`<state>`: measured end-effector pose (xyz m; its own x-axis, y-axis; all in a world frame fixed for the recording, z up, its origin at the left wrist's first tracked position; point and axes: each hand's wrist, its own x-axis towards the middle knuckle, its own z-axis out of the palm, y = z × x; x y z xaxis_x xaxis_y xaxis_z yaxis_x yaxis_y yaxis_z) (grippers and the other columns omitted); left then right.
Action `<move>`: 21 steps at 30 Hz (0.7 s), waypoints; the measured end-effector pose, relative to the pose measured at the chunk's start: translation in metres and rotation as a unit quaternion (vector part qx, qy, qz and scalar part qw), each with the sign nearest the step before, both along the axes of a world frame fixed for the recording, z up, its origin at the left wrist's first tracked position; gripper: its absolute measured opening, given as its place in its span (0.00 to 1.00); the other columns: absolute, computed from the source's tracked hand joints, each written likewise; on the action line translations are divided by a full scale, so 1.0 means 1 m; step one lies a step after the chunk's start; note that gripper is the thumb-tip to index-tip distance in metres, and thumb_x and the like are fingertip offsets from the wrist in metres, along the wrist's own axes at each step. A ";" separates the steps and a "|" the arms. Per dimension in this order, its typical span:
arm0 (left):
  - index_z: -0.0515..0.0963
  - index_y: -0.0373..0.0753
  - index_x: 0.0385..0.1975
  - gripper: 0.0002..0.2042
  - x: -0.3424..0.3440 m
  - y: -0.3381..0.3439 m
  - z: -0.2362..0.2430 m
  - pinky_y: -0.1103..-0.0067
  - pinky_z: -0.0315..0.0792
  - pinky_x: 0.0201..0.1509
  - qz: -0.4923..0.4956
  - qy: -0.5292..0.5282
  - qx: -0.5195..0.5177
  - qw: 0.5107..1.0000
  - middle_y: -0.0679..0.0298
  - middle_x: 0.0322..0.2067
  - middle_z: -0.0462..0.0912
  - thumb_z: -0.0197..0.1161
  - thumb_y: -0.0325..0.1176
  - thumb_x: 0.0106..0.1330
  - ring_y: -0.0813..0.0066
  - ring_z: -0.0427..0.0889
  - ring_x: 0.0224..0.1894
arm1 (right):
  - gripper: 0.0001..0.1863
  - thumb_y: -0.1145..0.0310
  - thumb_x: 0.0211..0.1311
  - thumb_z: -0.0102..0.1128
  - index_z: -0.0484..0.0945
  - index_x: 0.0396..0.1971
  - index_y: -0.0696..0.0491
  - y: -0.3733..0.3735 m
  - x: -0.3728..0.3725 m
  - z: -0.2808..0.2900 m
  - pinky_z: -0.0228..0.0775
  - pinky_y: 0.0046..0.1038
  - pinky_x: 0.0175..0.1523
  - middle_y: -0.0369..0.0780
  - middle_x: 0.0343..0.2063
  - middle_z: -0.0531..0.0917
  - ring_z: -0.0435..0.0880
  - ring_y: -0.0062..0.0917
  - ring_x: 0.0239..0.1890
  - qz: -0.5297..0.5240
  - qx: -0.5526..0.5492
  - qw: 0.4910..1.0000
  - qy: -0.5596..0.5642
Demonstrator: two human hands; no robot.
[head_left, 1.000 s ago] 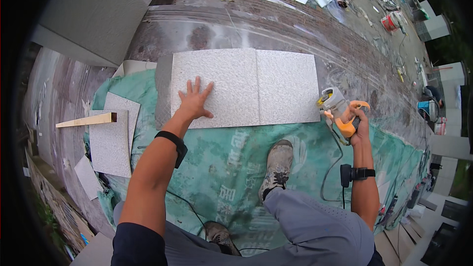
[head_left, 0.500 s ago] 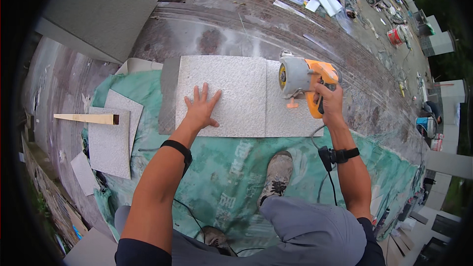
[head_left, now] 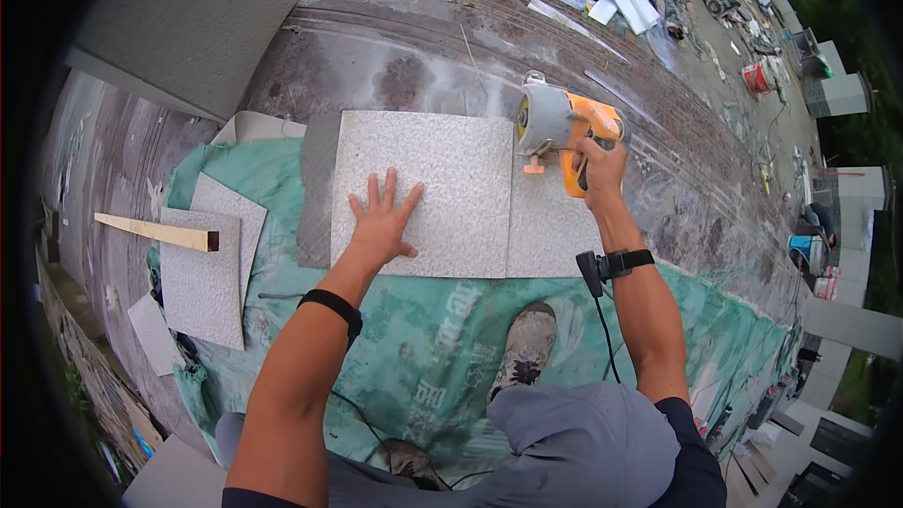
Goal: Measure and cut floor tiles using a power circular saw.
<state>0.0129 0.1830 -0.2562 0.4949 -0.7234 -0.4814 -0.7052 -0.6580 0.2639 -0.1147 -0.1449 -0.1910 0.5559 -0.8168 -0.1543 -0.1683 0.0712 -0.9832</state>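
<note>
Watching from my remote post, nearest first. Worn brown lace-up shoe [head_left: 527, 343] planted on a stained green woven sheet [head_left: 404, 357], just short of the slabs. Left hand [head_left: 383, 229]: palm down, fingers spread wide, on the near half of a pale grey, speckled square stone slab [head_left: 461, 198]. Right hand [head_left: 602, 167]: wrapped around the handle of an orange-and-grey power cutter [head_left: 553, 124], well apart from the left.

The cutter sits to the left of the right fist, its yellow-centred disc [head_left: 523, 119] just beside the square slab's far right corner. I cannot tell whether the disc touches stone.

Edges: the square slab's near edge lies along the sheet; its right edge borders a second pale speckled slab [head_left: 550, 235], partly hidden by cutter and forearm. Dark grey slab [head_left: 317, 198] shows past the left edge. Further left, a squared timber bar [head_left: 155, 230] lies over loose pale offcuts [head_left: 200, 287]. Past the far edge I have brown ridged stone surface [head_left: 400, 38] running away to the upper right.

Cutter looks dusty, grey guard housing forward, orange knob below. Farthest out: scattered debris, a red-and-white bucket [head_left: 757, 78].
</note>
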 end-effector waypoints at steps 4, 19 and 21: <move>0.48 0.60 0.75 0.61 0.000 0.001 0.000 0.31 0.42 0.66 0.001 0.002 -0.003 1.000 0.45 0.76 0.32 0.83 0.46 0.38 0.33 0.32 0.75 | 0.03 0.77 0.50 0.59 0.75 0.26 0.56 -0.002 0.005 -0.003 0.65 0.22 0.22 0.33 0.15 0.75 0.72 0.17 0.14 -0.006 -0.005 1.000 0.005; 0.47 0.61 0.75 0.61 0.000 -0.001 0.000 0.31 0.42 0.66 -0.005 0.000 0.016 1.000 0.45 0.76 0.32 0.83 0.48 0.39 0.33 0.33 0.75 | 0.02 0.76 0.51 0.58 0.75 0.26 0.56 -0.007 0.012 -0.015 0.65 0.22 0.21 0.33 0.16 0.76 0.73 0.17 0.14 -0.006 0.007 1.000 -0.010; 0.47 0.61 0.75 0.61 0.000 -0.001 0.001 0.31 0.42 0.66 -0.007 -0.001 0.016 1.000 0.45 0.76 0.32 0.83 0.48 0.40 0.33 0.32 0.75 | 0.03 0.77 0.51 0.58 0.74 0.27 0.56 -0.007 0.012 -0.015 0.64 0.22 0.21 0.33 0.16 0.75 0.72 0.17 0.14 -0.006 0.001 1.000 -0.015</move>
